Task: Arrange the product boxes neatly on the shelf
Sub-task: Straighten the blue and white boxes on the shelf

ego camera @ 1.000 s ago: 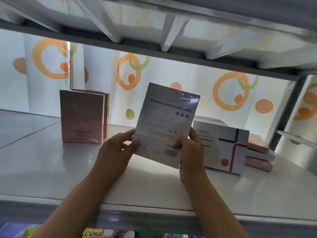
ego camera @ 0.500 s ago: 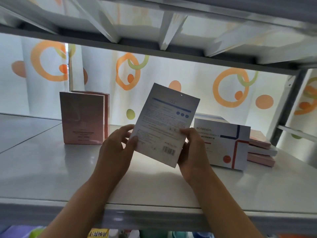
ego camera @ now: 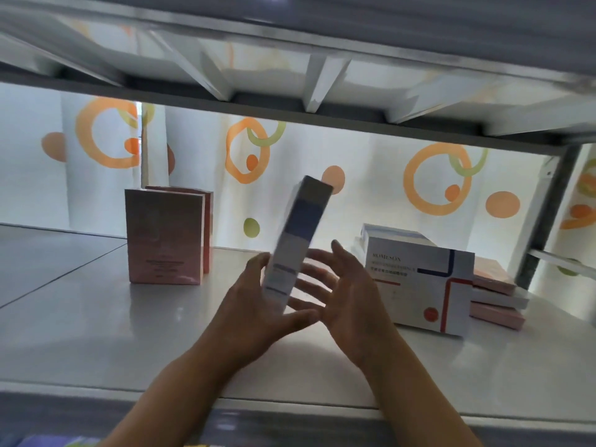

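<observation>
Nearest the camera, the grey front lip of the white shelf board (ego camera: 96, 333) crosses the bottom of the view, and two bare forearms reach in over it. The left hand (ego camera: 254, 314) has its thumb stretched right beneath the flat white-and-blue product box (ego camera: 298, 240) and its fingers up along the box's left face, so it seems to carry the box's lower end; motion blur hides how firmly it grips. The right hand (ego camera: 338, 291) is spread, fingers straight and fanned toward the box, just beside its right face; whether they touch it I cannot tell. The box is edge-on to the camera, tilted with its top leaning right, lifted above the middle of the shelf. Farther back on the left, two tall pink boxes (ego camera: 166, 235) stand upright, one just behind the other. On the right, a white box with blue and red lines and an orange dot (ego camera: 419, 285) stands on its long edge, leaning back against a low stack of flat pink and white boxes (ego camera: 496, 295). Behind everything hangs a white curtain printed with orange rings and green and orange dots (ego camera: 429, 179), and overhead runs the ribbed white underside of the upper shelf (ego camera: 322, 66).
</observation>
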The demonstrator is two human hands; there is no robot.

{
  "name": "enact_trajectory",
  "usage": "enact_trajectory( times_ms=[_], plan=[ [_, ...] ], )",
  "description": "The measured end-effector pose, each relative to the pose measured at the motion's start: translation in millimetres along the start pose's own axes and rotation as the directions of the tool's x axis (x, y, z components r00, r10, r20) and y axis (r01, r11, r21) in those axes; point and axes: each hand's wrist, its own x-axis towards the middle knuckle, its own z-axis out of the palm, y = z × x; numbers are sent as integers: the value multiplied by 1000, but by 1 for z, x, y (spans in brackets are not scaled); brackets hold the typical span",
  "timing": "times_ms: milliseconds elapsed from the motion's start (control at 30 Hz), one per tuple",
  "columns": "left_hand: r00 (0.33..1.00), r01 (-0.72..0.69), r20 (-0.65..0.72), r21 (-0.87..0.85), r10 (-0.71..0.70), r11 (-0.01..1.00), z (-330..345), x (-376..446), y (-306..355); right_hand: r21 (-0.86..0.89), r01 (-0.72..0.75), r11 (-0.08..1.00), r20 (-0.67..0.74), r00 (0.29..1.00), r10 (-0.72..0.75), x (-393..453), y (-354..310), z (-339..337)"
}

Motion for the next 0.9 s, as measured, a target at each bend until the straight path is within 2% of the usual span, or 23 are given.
enact_trajectory(
  times_ms=[100,267,400,467,567,667,800,900],
  plan=[
    [999,48,-21,-9,-48,999,-2,1,-5,-161,20,987,-7,1000,-22,1,6,3],
    [994,101,-44,-5,-101,995,-4,0,-7,-226,-17,974,-188,982,-27,7,9,-2],
    [981,192,28,-221,-191,956,-7,0,0,-280,-98,955,-237,971,30,8,10,2],
    [983,176,-5,-257,-183,950,-9,1,1,-279,-134,951,-217,973,73,8,10,2],
    [978,141,-131,-172,-165,975,-11,8,-1,-353,-94,931,-195,980,25,9,8,5],
    [971,150,-179,-69,-160,986,-10,15,-6,-416,-84,905,-242,970,-21,16,10,4],
    [937,330,-121,2,-327,944,0,24,-20,-486,-88,869,-296,953,-68,31,12,-3],
    [881,457,-175,77,-440,886,5,44,-21,-503,-125,855,-291,956,-31,43,12,-9]
  ],
)
